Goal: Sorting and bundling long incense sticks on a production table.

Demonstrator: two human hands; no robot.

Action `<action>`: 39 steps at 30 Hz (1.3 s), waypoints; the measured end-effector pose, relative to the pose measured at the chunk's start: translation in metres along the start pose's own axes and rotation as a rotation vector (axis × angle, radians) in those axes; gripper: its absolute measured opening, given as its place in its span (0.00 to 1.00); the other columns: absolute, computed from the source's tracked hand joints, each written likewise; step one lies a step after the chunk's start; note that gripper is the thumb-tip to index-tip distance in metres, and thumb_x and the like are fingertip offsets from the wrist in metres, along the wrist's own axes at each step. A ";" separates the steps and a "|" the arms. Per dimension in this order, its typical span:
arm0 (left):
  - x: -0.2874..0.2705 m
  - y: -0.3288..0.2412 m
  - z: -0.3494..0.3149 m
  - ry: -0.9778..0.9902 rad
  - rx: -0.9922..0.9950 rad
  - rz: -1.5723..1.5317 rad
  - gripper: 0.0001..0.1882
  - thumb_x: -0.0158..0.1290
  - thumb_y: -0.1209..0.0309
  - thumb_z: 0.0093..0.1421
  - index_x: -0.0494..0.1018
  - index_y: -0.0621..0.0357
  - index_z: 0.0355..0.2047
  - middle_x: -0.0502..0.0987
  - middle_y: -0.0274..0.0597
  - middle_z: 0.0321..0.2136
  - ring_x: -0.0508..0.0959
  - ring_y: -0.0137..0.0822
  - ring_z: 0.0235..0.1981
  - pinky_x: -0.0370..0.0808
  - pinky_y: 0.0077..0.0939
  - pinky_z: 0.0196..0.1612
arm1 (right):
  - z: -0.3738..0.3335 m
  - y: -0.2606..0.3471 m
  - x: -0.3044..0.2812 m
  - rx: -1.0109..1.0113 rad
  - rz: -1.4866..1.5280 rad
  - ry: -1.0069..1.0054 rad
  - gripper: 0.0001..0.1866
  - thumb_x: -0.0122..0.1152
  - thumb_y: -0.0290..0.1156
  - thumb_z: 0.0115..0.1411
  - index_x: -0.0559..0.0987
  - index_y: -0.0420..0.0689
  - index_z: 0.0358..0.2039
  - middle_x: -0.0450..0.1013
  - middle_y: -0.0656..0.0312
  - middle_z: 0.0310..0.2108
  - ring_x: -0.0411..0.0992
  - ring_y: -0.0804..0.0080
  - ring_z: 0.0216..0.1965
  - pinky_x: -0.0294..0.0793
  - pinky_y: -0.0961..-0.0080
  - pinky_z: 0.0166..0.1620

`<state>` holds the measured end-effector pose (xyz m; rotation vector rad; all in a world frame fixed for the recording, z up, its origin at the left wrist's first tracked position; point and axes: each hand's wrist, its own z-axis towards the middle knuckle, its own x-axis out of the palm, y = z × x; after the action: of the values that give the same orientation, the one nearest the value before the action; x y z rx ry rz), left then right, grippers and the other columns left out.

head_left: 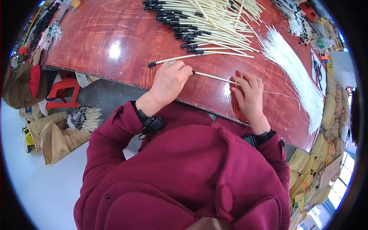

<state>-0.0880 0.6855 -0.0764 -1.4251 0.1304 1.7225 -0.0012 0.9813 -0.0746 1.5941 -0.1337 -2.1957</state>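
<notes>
Over one glossy red table, our left hand pinches one slim cream stick by its black end; our right hand curls at the other, its grip we cannot tell. One bundle of fine white strands lies nearby.

From the head, the fisheye view looks steeply down, close over the maroon coat at lower centre, toward hands and worktop in the upper part.

We count two hands, one stick between them, one heap of sticks past counting, one red stool, one bottle.
</notes>
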 end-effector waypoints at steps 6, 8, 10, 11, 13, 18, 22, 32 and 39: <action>-0.016 0.031 -0.010 -0.070 -0.040 -0.088 0.07 0.59 0.70 0.63 0.78 0.62 0.37 0.78 0.50 0.31 0.80 0.54 0.34 0.76 0.42 0.37 | 0.009 0.002 -0.001 -0.020 0.012 -0.014 0.08 0.70 0.25 0.52 0.80 0.45 0.33 0.76 0.62 0.40 0.71 0.58 0.44 0.67 0.60 0.50; -0.030 0.058 -0.024 -0.163 -0.156 -0.050 0.07 0.56 0.68 0.65 0.76 0.59 0.35 0.77 0.50 0.32 0.78 0.54 0.34 0.74 0.47 0.37 | -0.005 -0.005 -0.010 -0.032 0.076 0.037 0.09 0.71 0.25 0.50 0.79 0.45 0.31 0.76 0.62 0.38 0.71 0.59 0.42 0.67 0.60 0.49; -0.057 0.093 -0.048 -0.220 -0.273 0.141 0.08 0.56 0.68 0.66 0.76 0.60 0.36 0.78 0.52 0.34 0.79 0.55 0.35 0.74 0.48 0.37 | -0.021 -0.010 -0.022 -0.035 0.110 0.063 0.09 0.71 0.25 0.50 0.78 0.45 0.31 0.76 0.62 0.37 0.71 0.59 0.42 0.67 0.60 0.48; -0.073 0.112 -0.062 -0.171 -0.380 0.277 0.08 0.57 0.68 0.65 0.77 0.61 0.36 0.79 0.51 0.35 0.79 0.54 0.37 0.75 0.46 0.40 | -0.031 -0.012 -0.028 -0.010 0.143 0.112 0.10 0.72 0.26 0.49 0.78 0.45 0.31 0.75 0.62 0.38 0.71 0.59 0.42 0.67 0.61 0.48; -0.096 0.133 -0.084 -0.116 -0.482 0.411 0.08 0.58 0.69 0.65 0.78 0.62 0.37 0.80 0.51 0.36 0.80 0.53 0.39 0.75 0.45 0.43 | -0.049 -0.010 -0.038 0.040 0.211 0.209 0.12 0.74 0.28 0.48 0.79 0.44 0.32 0.75 0.60 0.40 0.71 0.59 0.44 0.68 0.62 0.48; -0.098 0.104 -0.068 -0.290 -0.314 0.602 0.10 0.59 0.69 0.63 0.78 0.62 0.41 0.80 0.49 0.43 0.77 0.53 0.48 0.72 0.45 0.53 | -0.058 0.002 -0.058 0.069 0.316 0.249 0.16 0.76 0.32 0.47 0.80 0.43 0.35 0.75 0.58 0.44 0.70 0.57 0.47 0.68 0.62 0.51; -0.061 0.007 -0.011 -0.131 -0.095 -0.047 0.08 0.59 0.71 0.61 0.78 0.61 0.39 0.80 0.46 0.41 0.78 0.51 0.44 0.73 0.43 0.47 | -0.062 -0.001 -0.052 0.156 0.287 0.120 0.19 0.75 0.36 0.49 0.81 0.42 0.39 0.74 0.56 0.48 0.69 0.54 0.49 0.68 0.62 0.54; -0.006 -0.020 0.021 0.349 0.183 -0.234 0.09 0.60 0.68 0.60 0.77 0.56 0.40 0.76 0.41 0.38 0.77 0.47 0.40 0.75 0.41 0.43 | -0.062 -0.015 -0.055 0.164 0.197 0.151 0.20 0.70 0.37 0.55 0.80 0.40 0.45 0.74 0.54 0.49 0.69 0.53 0.51 0.68 0.61 0.55; 0.011 0.012 0.059 0.089 0.184 0.155 0.10 0.60 0.72 0.58 0.76 0.55 0.41 0.74 0.42 0.36 0.76 0.46 0.41 0.75 0.39 0.43 | -0.047 -0.034 -0.056 0.169 0.107 0.093 0.21 0.68 0.36 0.57 0.79 0.40 0.49 0.74 0.52 0.50 0.69 0.51 0.52 0.68 0.59 0.56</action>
<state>-0.1395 0.7175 -0.0713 -1.3847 0.4467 1.7223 0.0475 1.0420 -0.0515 1.7337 -0.3767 -2.0710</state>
